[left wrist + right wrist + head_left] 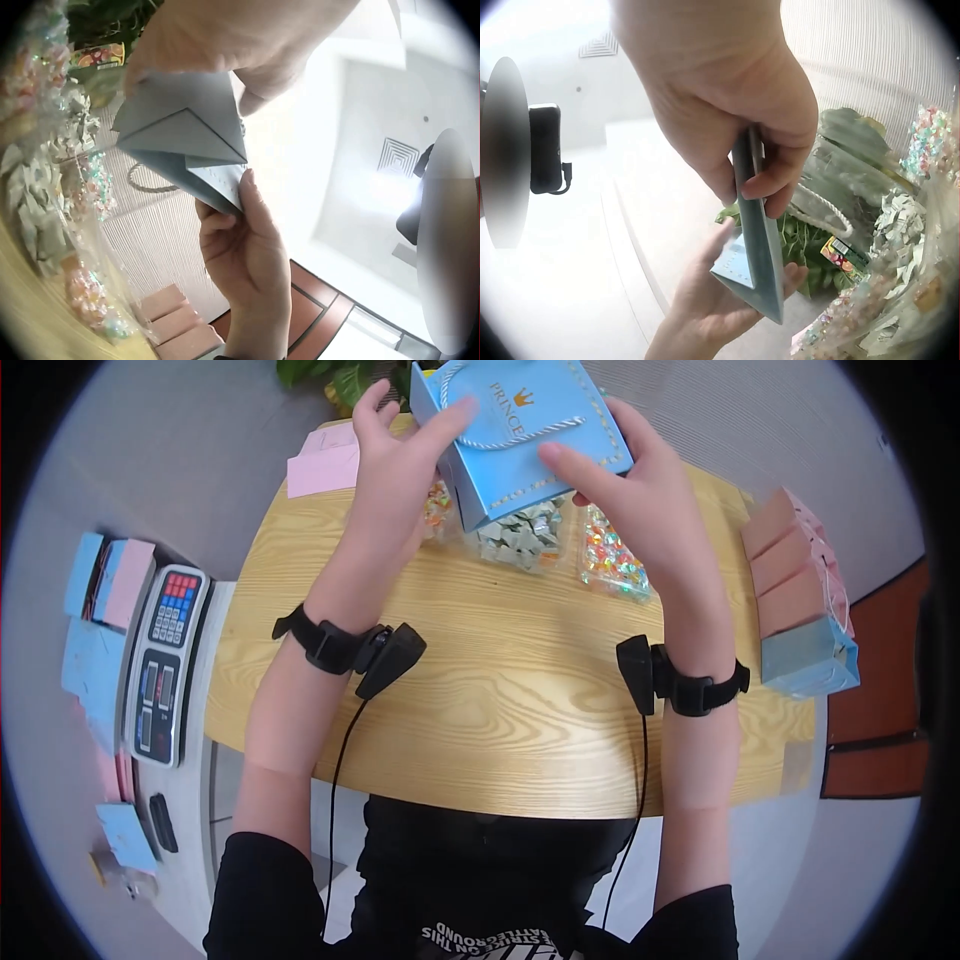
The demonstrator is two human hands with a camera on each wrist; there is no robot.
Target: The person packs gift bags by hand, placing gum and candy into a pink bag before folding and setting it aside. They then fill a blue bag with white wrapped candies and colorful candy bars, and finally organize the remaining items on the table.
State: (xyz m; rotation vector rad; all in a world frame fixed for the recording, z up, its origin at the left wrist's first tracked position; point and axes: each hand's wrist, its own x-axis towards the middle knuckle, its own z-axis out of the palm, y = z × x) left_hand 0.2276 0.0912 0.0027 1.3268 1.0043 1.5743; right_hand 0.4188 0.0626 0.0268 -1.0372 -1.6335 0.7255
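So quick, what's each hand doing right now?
Left hand: holding one side of the blue bag.
Right hand: gripping the same bag's edge.

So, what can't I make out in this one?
- Head view: any letters after PRINCE on the blue bag; the rope handle crosses there.
- Head view: the bag's inside, behind its printed panel.
- Head view: the full shirt print; bottom edge cuts it.
- Head view: readings on the scale; too small.

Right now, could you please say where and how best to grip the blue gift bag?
Probably pinch the blue gift bag from the right by its right edge, thumb on top: that edge is thin where the right hand grips.
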